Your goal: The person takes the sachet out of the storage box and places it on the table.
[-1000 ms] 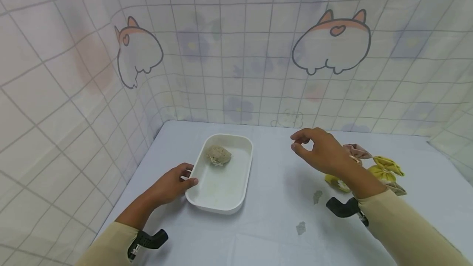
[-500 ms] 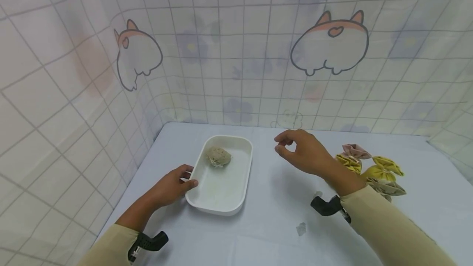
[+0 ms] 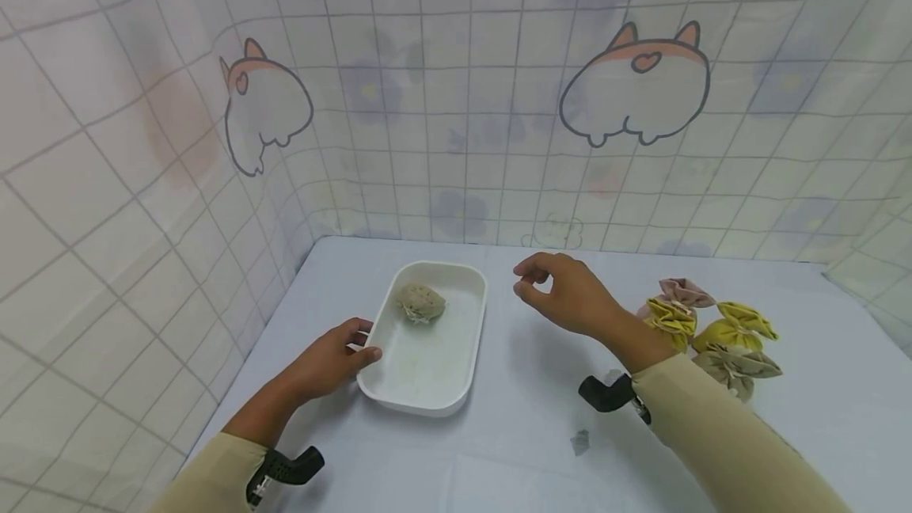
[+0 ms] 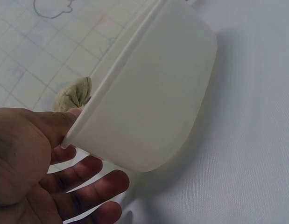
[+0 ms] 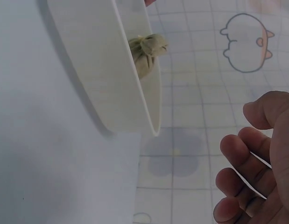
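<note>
A white plastic tub (image 3: 420,370) stands on the table, and a small tied beige cloth pouch (image 3: 422,302) lies inside it near the far left. My left hand (image 3: 329,358) grips the tub's near-left rim. In the left wrist view the thumb goes over the rim (image 4: 111,70) while the fingers stay outside below it. My right hand (image 3: 566,291) hovers to the right of the tub, fingers loosely bent. Nothing is held between them, as the right wrist view shows with the fingers (image 5: 233,182) apart from the tub.
Several tied cloth pouches lie grouped on the right: a pink one (image 3: 687,292), yellow ones (image 3: 734,333) and a beige one (image 3: 734,369). Grey patches (image 3: 580,442) mark the white tablecloth (image 3: 513,465). A grid-patterned curtain (image 3: 442,101) hangs behind and at the left.
My right hand has moved left toward the tub, and its forearm uncovers more of the pouches on the right. The left hand and the tub hold nearly still.
</note>
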Available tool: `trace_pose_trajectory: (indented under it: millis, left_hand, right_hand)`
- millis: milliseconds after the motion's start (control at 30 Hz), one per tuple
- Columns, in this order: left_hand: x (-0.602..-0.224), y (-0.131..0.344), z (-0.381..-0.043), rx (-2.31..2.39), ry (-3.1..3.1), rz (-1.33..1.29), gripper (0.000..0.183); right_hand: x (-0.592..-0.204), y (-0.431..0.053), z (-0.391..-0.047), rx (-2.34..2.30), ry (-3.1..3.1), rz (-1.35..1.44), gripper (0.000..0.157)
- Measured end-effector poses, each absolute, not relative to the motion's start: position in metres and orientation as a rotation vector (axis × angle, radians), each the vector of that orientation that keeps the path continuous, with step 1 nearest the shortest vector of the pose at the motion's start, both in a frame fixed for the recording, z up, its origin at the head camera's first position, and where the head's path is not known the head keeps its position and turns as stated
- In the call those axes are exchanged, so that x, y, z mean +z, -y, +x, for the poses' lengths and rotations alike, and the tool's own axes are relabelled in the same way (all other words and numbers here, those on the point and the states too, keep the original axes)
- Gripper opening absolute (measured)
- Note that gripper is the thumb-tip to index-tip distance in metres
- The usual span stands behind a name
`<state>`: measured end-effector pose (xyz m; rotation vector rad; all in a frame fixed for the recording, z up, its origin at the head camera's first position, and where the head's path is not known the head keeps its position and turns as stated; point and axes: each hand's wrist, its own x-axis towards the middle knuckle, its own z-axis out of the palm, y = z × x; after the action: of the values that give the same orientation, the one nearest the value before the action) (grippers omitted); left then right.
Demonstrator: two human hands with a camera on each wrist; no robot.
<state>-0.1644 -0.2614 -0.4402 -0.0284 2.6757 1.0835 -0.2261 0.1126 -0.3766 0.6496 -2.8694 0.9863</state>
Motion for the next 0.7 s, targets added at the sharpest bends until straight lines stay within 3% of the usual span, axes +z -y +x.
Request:
trace_pose_trajectory:
  millis: [700]
  left_hand:
    - [-0.437, 0.262, -0.163, 1.103, -2.665, -0.021, 0.049]
  right_hand:
    - [-0.395, -0.088, -0.235, 0.98, 2.898, 0.697, 0.029]
